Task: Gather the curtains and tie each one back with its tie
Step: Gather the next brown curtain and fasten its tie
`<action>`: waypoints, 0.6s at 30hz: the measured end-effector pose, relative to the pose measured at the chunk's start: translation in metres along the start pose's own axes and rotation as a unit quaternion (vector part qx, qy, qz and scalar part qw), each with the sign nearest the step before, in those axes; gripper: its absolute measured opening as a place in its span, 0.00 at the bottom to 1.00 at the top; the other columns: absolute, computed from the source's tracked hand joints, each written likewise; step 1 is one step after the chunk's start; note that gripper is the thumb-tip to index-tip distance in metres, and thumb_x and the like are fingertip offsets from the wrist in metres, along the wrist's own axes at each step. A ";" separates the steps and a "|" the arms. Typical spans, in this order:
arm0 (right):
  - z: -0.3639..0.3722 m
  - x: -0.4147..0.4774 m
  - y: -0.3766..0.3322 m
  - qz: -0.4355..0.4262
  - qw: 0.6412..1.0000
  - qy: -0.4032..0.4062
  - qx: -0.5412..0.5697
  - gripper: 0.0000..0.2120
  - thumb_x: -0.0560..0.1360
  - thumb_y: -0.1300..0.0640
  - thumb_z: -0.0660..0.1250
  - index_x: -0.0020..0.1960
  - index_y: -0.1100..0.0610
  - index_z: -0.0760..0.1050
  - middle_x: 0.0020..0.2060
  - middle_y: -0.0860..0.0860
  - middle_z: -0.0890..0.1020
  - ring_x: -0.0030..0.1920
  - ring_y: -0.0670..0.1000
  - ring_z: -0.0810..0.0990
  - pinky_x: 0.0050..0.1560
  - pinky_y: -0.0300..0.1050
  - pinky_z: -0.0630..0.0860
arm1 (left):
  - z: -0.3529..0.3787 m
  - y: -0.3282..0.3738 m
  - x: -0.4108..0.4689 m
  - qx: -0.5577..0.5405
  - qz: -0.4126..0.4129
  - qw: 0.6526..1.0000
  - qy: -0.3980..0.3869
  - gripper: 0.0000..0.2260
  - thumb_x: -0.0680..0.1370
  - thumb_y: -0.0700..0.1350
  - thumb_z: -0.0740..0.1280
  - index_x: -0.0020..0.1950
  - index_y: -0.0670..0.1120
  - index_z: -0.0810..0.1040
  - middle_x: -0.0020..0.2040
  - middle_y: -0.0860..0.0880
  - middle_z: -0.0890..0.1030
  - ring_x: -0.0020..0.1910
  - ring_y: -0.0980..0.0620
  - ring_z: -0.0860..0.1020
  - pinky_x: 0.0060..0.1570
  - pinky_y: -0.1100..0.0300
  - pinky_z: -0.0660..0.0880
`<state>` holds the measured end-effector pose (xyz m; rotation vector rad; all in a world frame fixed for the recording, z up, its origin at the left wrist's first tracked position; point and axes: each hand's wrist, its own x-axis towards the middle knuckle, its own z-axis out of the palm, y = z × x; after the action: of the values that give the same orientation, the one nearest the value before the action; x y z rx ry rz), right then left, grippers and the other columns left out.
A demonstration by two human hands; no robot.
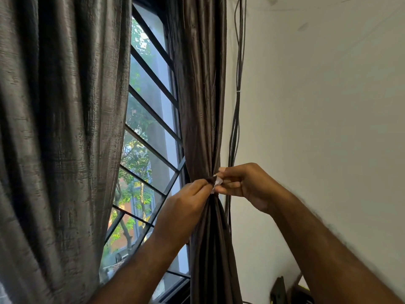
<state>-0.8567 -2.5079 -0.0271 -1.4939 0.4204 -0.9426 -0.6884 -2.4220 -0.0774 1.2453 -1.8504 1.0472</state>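
A dark brown curtain hangs gathered into a narrow bundle at the window's right side, pinched in at waist height. A thin brown tie with a pale end patch wraps that pinched spot. My left hand grips one end of the tie from the left. My right hand pinches the other end, with the pale patch between its fingers. Both hands meet at the bundle's front. A second brown curtain hangs loose and spread on the left.
A window with black diagonal grille bars shows between the curtains. Black cables run down the white wall just right of the gathered curtain. Dark objects sit at the bottom right.
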 end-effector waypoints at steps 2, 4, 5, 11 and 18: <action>0.001 -0.001 -0.002 -0.007 0.999 -0.006 -0.037 0.12 0.75 0.58 0.73 0.51 0.66 0.84 0.46 0.60 0.87 0.47 0.58 0.88 0.48 0.44 0.84 | 0.002 0.000 -0.001 0.022 0.015 1.000 -0.009 0.13 0.79 0.42 0.62 0.61 0.41 0.80 0.57 0.45 0.82 0.51 0.47 0.82 0.43 0.52 0.83; 0.003 -0.001 -0.002 -0.024 0.994 0.015 -0.103 0.10 0.71 0.59 0.76 0.49 0.65 0.84 0.42 0.58 0.88 0.43 0.54 0.88 0.43 0.41 0.83 | 0.003 0.002 0.000 0.047 0.043 0.998 -0.017 0.14 0.78 0.40 0.64 0.62 0.41 0.80 0.58 0.45 0.81 0.54 0.47 0.81 0.45 0.53 0.83; 0.003 0.000 -0.001 -0.037 0.991 0.030 -0.129 0.09 0.70 0.62 0.77 0.48 0.65 0.84 0.39 0.56 0.87 0.39 0.52 0.88 0.40 0.39 0.82 | 0.004 0.003 0.001 0.051 0.054 0.997 -0.011 0.14 0.78 0.41 0.65 0.62 0.42 0.80 0.58 0.45 0.81 0.55 0.47 0.81 0.46 0.53 0.83; 0.010 0.001 0.005 -0.105 0.974 0.143 -0.138 0.09 0.73 0.74 0.69 0.42 0.63 0.81 0.30 0.57 0.82 0.30 0.50 0.83 0.32 0.40 0.81 | 0.001 0.027 0.014 -0.259 -0.373 0.886 0.093 0.19 0.73 0.58 0.72 0.61 0.54 0.74 0.55 0.57 0.73 0.52 0.56 0.76 0.48 0.63 0.73; 0.007 -0.002 0.014 -0.126 0.987 0.091 -0.045 0.05 0.73 0.70 0.72 0.48 0.65 0.81 0.35 0.57 0.85 0.37 0.53 0.86 0.39 0.40 0.83 | -0.004 0.017 0.027 -0.376 -0.367 0.851 0.014 0.09 0.72 0.43 0.76 0.49 0.52 0.82 0.41 0.57 0.85 0.39 0.64 0.83 0.40 0.70 0.77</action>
<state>-0.8487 -2.5039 -0.0404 -1.5734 0.4158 -1.2807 -0.7132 -2.4259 -0.0571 1.2312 -1.3191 -0.0942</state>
